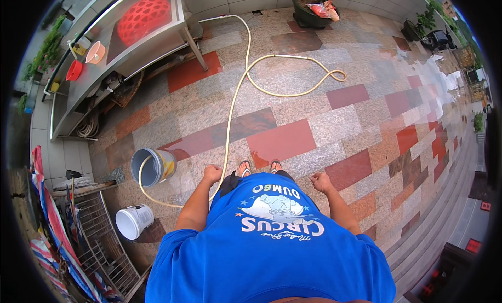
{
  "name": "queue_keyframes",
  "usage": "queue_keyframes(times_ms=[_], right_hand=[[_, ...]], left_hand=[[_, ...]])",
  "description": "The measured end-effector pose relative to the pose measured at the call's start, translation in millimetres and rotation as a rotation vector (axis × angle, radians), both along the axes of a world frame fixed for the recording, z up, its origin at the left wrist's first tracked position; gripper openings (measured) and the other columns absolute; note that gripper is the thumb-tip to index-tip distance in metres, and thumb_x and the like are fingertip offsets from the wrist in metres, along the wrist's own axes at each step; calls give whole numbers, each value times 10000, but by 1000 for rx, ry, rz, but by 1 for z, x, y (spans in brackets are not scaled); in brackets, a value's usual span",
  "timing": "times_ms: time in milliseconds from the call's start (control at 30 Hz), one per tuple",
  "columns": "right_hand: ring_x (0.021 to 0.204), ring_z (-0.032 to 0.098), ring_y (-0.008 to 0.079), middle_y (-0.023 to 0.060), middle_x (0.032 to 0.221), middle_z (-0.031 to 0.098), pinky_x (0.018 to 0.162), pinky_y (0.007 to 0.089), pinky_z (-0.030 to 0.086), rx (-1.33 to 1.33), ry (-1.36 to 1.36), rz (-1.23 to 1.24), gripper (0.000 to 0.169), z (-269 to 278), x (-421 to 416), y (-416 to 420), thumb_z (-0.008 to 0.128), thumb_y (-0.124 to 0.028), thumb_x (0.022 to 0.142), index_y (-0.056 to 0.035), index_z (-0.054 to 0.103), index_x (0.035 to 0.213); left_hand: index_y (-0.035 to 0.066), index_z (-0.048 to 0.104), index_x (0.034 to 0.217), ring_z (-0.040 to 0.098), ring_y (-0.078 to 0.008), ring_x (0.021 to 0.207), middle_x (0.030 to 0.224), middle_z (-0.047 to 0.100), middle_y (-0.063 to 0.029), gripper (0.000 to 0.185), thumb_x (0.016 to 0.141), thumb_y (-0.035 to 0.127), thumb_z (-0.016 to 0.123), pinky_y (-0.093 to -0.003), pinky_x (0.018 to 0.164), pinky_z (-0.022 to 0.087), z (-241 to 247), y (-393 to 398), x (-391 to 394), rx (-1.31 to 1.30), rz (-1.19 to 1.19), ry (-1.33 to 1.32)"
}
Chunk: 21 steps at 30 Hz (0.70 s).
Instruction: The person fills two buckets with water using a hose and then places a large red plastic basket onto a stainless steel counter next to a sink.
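My left hand hangs at my side with its fingers curled, beside a pale yellow hose. The hose seems to pass just beyond the knuckles; I cannot tell whether they touch. My right hand hangs loosely on the other side, fingers slightly bent and nothing in it. The hose crosses the wet stone floor in a loop, runs past my left side and ends inside a grey bucket lying tilted or standing at my left; its contents are hard to see. Nearby is a white plastic bucket.
A stainless steel sink counter at the front left bears a red plastic basket, a red scoop and a pink basin. A potted plant stands ahead by the wall. Metal racks lean at left; steps rise at right.
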State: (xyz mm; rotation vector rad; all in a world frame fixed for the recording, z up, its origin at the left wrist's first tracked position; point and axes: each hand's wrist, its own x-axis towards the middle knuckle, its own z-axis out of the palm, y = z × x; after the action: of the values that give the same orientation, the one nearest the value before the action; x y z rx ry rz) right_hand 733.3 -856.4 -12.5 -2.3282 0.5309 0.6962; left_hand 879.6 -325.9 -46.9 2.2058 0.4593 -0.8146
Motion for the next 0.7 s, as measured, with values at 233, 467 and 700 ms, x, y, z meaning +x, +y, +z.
queue_keyframes(times_ms=[233,467,700], right_hand=[[613,689,187,142,739,712,595,327,564,-9,-32,-33,270,7,2,12,663,-219,899,28,715,997],[839,704,347,212,868,716,803,409,555,-25,22,-151,268,37,13,37,703,-256,816,-23,747,942],[672,698,258,187,736,700,673,381,561,-77,-14,-80,236,44,14,44,683,-208,836,21,732,861]], left_hand=[[49,762,821,716,-290,792,813,721,-183,230,750,219,624,-379,787,562,-4,4,38,54,-73,58],[48,762,837,705,-330,849,855,718,-196,247,756,231,617,-401,830,551,-26,19,59,30,-109,17],[39,756,844,686,-349,944,946,709,-214,268,771,251,609,-411,884,535,-50,29,75,124,-233,81]])
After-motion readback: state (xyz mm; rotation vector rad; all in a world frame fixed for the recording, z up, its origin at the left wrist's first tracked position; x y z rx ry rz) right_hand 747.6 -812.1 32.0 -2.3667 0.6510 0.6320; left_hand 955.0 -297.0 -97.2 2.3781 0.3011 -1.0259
